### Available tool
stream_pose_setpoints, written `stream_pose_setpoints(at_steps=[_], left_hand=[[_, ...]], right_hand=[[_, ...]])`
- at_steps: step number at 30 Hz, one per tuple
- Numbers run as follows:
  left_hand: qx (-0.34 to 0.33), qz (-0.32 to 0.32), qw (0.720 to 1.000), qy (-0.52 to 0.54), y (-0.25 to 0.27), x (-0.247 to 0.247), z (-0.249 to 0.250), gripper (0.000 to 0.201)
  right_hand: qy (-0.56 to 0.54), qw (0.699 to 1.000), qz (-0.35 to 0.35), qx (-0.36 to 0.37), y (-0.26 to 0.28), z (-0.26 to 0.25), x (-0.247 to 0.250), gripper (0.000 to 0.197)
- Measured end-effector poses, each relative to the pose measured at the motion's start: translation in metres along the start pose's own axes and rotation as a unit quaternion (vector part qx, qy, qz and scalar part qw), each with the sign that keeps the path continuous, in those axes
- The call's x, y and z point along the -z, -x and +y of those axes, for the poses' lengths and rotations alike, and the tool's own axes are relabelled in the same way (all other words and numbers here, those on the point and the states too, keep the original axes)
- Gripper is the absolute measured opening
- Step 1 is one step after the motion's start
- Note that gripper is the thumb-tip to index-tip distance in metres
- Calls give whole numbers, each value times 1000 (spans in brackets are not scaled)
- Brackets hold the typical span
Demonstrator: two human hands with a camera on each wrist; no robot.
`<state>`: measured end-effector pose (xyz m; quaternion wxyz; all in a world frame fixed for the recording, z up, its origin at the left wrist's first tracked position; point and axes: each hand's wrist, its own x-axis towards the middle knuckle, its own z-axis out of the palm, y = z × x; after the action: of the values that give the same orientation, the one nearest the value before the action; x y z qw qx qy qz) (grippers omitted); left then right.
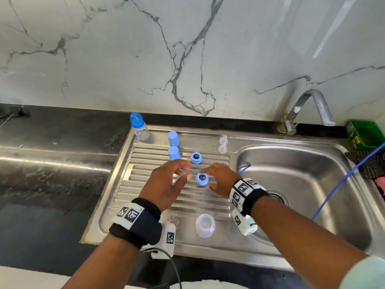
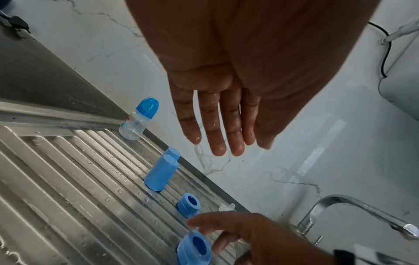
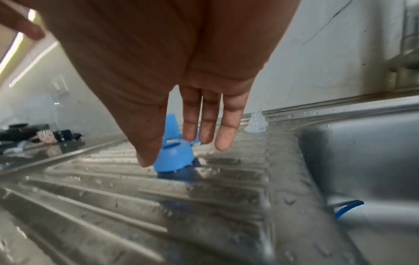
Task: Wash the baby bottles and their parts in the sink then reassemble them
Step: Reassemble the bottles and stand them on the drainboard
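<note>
On the ribbed draining board (image 1: pixel 145 190) a blue collar ring (image 1: pixel 201 178) stands between my hands. My right hand (image 1: pixel 209 178) hovers over it, fingers (image 3: pixel 199 129) straight, not gripping the ring (image 3: pixel 174 157). My left hand (image 1: pixel 185 172) floats just left of it, wet fingers (image 2: pixel 217 125) extended and holding nothing. A second blue ring (image 1: pixel 196 157) sits behind, with two blue caps (image 1: pixel 173 146) further back. An assembled bottle (image 1: pixel 138 126) stands at the board's far left corner. Two clear nipples (image 1: pixel 223 144) rest near the basin. A clear bottle body (image 1: pixel 205 225) stands upside down near the front.
The steel basin (image 1: pixel 302 184) lies to the right, with a faucet (image 1: pixel 308 109) behind it and a blue hose (image 1: pixel 343 178) running into it. A green box (image 1: pixel 364 132) sits at the far right. Black counter (image 1: pixel 52 163) extends left; a marble wall stands behind.
</note>
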<state>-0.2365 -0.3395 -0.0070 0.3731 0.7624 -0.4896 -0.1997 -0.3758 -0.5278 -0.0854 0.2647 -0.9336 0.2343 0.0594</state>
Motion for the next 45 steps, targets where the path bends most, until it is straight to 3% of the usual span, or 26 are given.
stream_pose_setpoints(at_steps=[5, 8, 10, 12, 14, 16, 18, 22, 27, 31, 33, 36, 39, 45], left_hand=[[-6, 0, 1000, -10, -4, 4, -6, 27], [-1, -12, 1000, -9, -5, 4, -7, 30], [-9, -20, 1000, -12, -7, 2, -8, 34], [-23, -27, 999, -15, -11, -3, -8, 44], [-38, -41, 998, -16, -18, -9, -5, 57], [-55, -58, 996, -26, -27, -15, -1, 67], [-58, -73, 995, -33, -36, -23, 6, 69], [-53, -84, 995, -30, -47, -37, 13, 54], [-31, -55, 998, 11, -51, -40, 11, 42], [17, -30, 998, 44, -54, -34, 1, 44], [39, -22, 997, 57, -57, -32, -3, 46], [43, -6, 997, 71, -58, -30, -6, 47], [42, 4, 996, 74, -58, -28, -8, 48], [41, 13, 997, 64, -61, -22, -8, 50]], right_hand=[[42, 998, -48, -10, -26, -2, -24, 53], [-10, 1000, -14, -22, -22, 0, -22, 40], [-112, 991, 36, -62, -13, -4, -8, 40], [-240, 964, 62, -99, -3, -8, 7, 30], [-370, 922, 40, -104, 8, -13, 24, 17], [-475, 874, 17, -98, 18, -18, 40, 22], [-522, 848, 6, -92, 27, -22, 49, 29], [-553, 828, -5, -89, 33, -17, 49, 39], [-523, 843, -3, -125, 18, 6, 48, 44], [-350, 904, 130, -207, -16, 43, 41, 17], [-284, 909, 174, -249, -36, 59, 37, 27], [-224, 924, 180, -253, -62, 73, 30, 42], [-171, 942, 164, -238, -77, 78, 25, 38], [-205, 929, 200, -235, -72, 70, 36, 26]])
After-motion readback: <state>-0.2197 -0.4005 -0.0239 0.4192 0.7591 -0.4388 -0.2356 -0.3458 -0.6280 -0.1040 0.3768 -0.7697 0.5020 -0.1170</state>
